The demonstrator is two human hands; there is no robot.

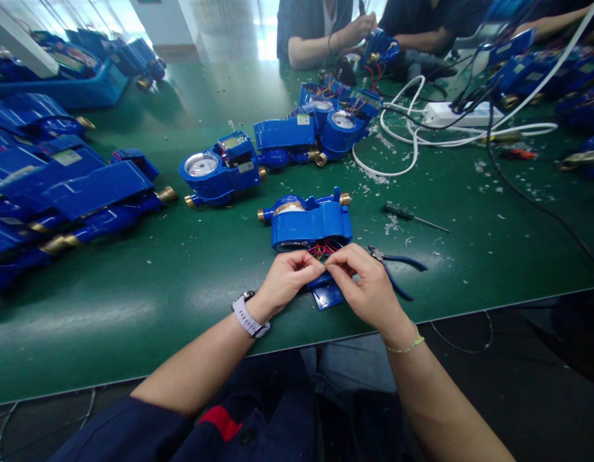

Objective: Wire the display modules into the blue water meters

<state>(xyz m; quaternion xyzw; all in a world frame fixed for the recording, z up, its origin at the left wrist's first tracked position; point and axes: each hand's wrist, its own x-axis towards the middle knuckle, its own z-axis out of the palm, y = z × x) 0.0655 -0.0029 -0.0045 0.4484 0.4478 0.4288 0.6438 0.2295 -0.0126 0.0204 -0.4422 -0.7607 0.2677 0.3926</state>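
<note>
In front of me a blue water meter with brass pipe ends lies on its side on the green table. Thin red and yellow wires come out of its near side. My left hand pinches wires between thumb and forefinger. Close against it, my right hand also pinches a wire, and the fingertips of both hands nearly meet. Below the fingers a small blue cover lies near the table edge, partly hidden by my hands. Blue-handled cutting pliers lie just right of my right hand.
A screwdriver lies to the right among white scraps. More water meters stand beyond, with a large pile at left. A white power strip and looping cables spread at back right. Across the table, people work on meters.
</note>
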